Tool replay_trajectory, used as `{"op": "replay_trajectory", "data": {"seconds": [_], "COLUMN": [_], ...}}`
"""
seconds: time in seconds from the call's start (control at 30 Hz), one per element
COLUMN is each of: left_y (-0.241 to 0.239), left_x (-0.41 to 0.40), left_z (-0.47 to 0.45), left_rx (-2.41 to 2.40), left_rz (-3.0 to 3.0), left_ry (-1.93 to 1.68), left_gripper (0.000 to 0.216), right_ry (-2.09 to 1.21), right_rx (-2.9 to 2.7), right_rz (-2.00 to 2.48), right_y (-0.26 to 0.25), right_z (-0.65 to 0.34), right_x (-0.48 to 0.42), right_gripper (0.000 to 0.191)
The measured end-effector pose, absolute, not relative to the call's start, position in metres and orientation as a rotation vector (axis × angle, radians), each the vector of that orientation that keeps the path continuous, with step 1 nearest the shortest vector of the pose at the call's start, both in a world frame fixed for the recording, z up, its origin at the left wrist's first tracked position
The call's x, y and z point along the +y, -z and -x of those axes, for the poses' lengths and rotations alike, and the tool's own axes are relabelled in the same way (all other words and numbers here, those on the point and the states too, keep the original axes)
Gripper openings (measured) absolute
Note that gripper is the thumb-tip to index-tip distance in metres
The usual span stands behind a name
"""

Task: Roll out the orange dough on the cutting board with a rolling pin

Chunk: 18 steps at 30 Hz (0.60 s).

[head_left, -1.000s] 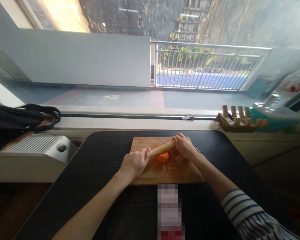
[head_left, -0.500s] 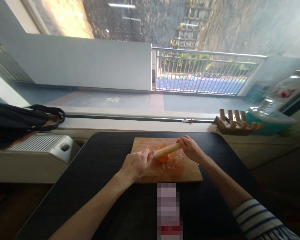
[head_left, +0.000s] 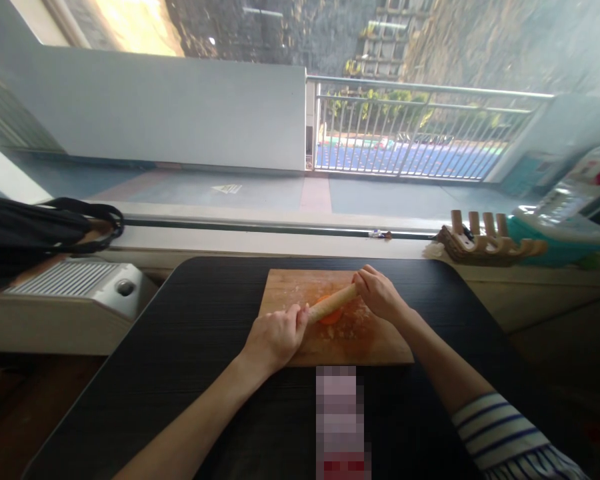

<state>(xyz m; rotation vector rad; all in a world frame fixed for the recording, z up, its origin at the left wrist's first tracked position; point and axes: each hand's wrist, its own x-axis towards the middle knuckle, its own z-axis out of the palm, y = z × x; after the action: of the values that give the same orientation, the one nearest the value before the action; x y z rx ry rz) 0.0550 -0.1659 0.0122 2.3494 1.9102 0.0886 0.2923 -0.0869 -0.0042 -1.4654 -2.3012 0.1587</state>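
A light wooden rolling pin point(head_left: 334, 303) lies slantwise over a flat orange round of dough point(head_left: 331, 316), covering part of it. My left hand point(head_left: 277, 333) is closed around the pin's near left end. At the far right end, my right hand point(head_left: 377, 291) grips it too. Beneath them is a wooden cutting board point(head_left: 300, 357), dusted with white flour and crumbs around the dough. The board rests on a black table point(head_left: 220, 313).
A radiator point(head_left: 75, 287) and a black bag point(head_left: 30, 230) are to the left. On the windowsill at right stand a wicker basket with wooden pegs point(head_left: 480, 247), a teal tub point(head_left: 560, 240) and a plastic bottle point(head_left: 575, 187). A small object point(head_left: 380, 235) lies on the sill.
The rolling pin stays in both hands and tilts slightly more over the dough. More of the orange dough shows on the pin's far side. The camera view has shifted a little.
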Motion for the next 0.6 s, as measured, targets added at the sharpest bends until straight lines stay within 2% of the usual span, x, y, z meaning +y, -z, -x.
{"op": "replay_trajectory", "data": {"seconds": [0.6], "left_y": [-0.012], "left_x": [-0.153], "left_z": [-0.049], "left_rx": [1.750], "left_rz": [-2.601], "left_ry": [-0.348], "left_gripper": [0.046], "right_ry": [-0.164], "right_rx": [-2.140], "right_rz": [1.564], "right_y": [0.013], "right_z": [-0.297], "right_x": [-0.117], "right_gripper": [0.039]}}
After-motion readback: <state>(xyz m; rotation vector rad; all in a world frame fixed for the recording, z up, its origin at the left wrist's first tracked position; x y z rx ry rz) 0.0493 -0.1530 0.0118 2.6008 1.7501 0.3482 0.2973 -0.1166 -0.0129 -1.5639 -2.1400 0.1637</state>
